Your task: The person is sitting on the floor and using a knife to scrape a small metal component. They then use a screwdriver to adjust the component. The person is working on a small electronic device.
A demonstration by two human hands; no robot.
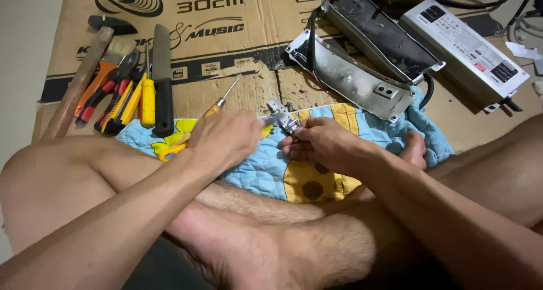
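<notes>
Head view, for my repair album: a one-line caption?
Both hands work a small metal bracket over a blue quilt.

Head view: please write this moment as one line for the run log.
left hand: on bracket, by screwdriver | right hand: holds bracket | under: quilt | left side: hammer, pliers

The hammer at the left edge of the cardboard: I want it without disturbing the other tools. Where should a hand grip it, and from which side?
Grip the hammer by its bare wooden handle, mid-length, coming from the left. The brush and pliers crowd its right side, and the dark head lies at the far end.
</notes>
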